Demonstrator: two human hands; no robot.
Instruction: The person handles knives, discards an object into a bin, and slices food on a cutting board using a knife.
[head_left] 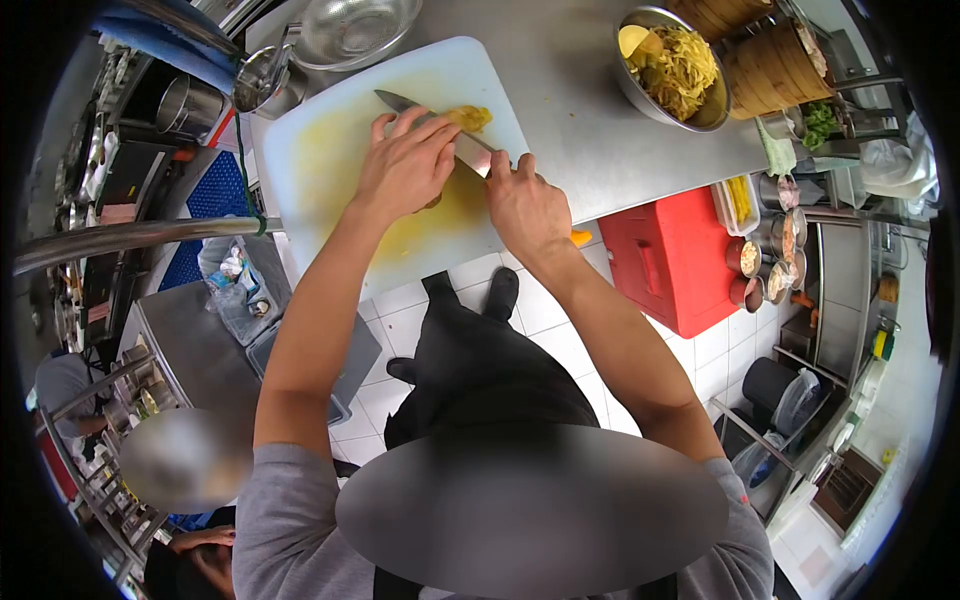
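A kitchen knife [472, 152] lies slantwise over the white cutting board [470, 65], its tip toward the far left. My right hand [528, 205] is wrapped round its handle; an orange end, apparently the handle's, shows by the wrist. My left hand [408, 165] rests over the middle of the blade, its fingers stretched out and slightly apart. Just beyond the blade sits a yellow-green piece of food [470, 118], apparently a pickled vegetable. A small brownish piece [433, 202] peeks out beside my left palm, mostly hidden. Yellow liquid stains the board.
A steel bowl [640, 97] of shredded yellow vegetable stands right of the board, near bamboo steamers [770, 70]. A strainer [355, 25] and a metal pot [268, 85] are at the far left. Below right stands a red box [670, 260]. Another person [70, 390] is at lower left.
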